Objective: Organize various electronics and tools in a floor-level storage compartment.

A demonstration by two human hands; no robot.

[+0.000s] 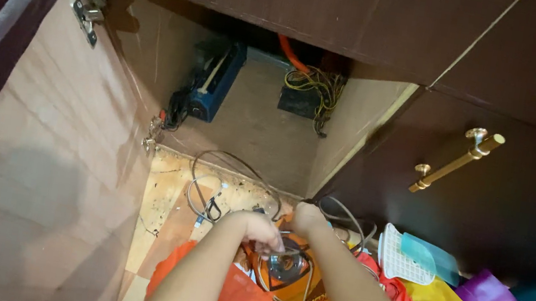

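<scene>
You face one open cabinet with its door swung wide to your left; a second door on the right carries one brass handle. Inside at the back sit two things: a blue tool and a black box with yellow wires. On the floor before it lies one loop of grey cable, running back to your hands. Your left hand is closed on the cable above an orange box. Your right hand pinches the cable just beside it, the two hands near but apart. To your right lie one white grid and one purple cup.
</scene>
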